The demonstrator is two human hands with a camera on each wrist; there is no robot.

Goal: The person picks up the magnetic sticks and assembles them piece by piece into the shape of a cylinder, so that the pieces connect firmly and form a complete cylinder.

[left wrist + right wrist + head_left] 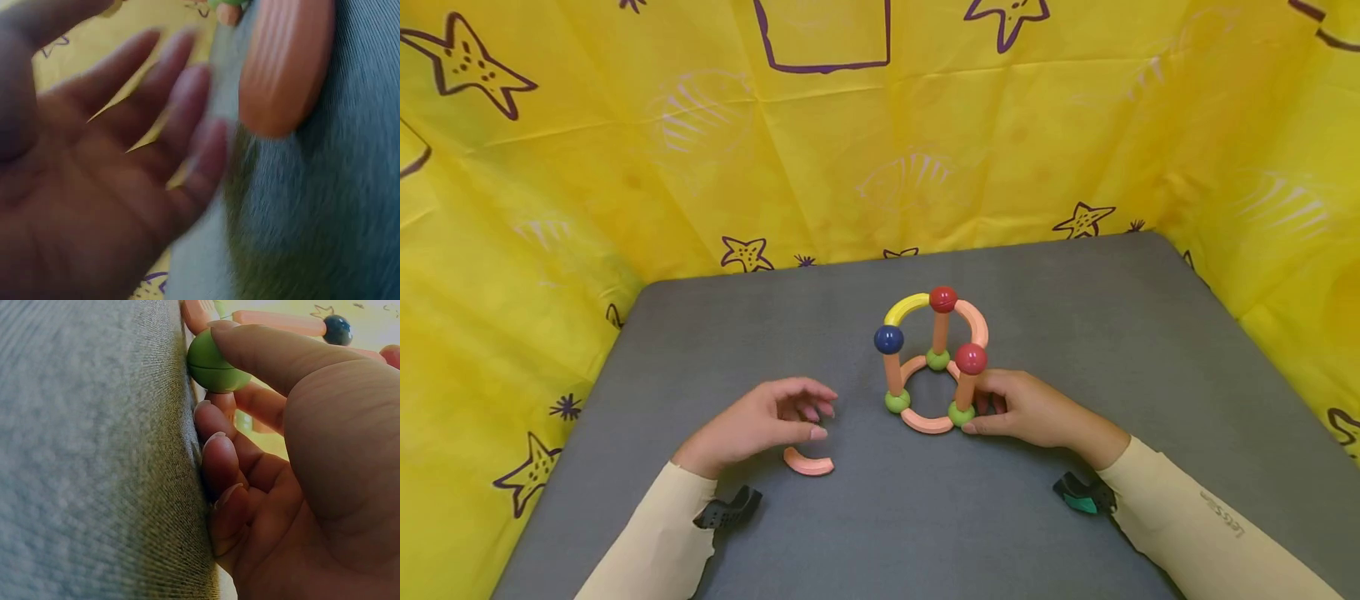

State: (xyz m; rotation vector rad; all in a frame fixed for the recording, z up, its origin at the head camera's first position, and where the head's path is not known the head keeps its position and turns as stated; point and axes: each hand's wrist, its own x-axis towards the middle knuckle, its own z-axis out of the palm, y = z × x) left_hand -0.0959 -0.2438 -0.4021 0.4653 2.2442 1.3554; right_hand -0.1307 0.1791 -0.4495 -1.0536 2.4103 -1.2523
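Observation:
A ring-shaped structure of magnetic balls and rods (927, 425) stands on the table. Its base has green balls joined by salmon curved pieces. Three upright rods carry a blue ball (889, 339) and two red balls (943, 299). A yellow curved piece (907, 307) and a salmon one (974, 322) link the top balls. My right hand (1026, 408) pinches the front-right green ball (219, 365) between thumb and fingers. Left of the structure, my left hand (767, 421) is held with loosely bent fingers and nothing in them. Just below its thumb lies a loose salmon curved piece (808, 463).
The grey tabletop (940, 517) has a back edge against a yellow cloth (820, 167) with starfish drawings. More of this cloth hangs along both sides. Dark straps (730, 508) sit at both wrists, over the light sleeves.

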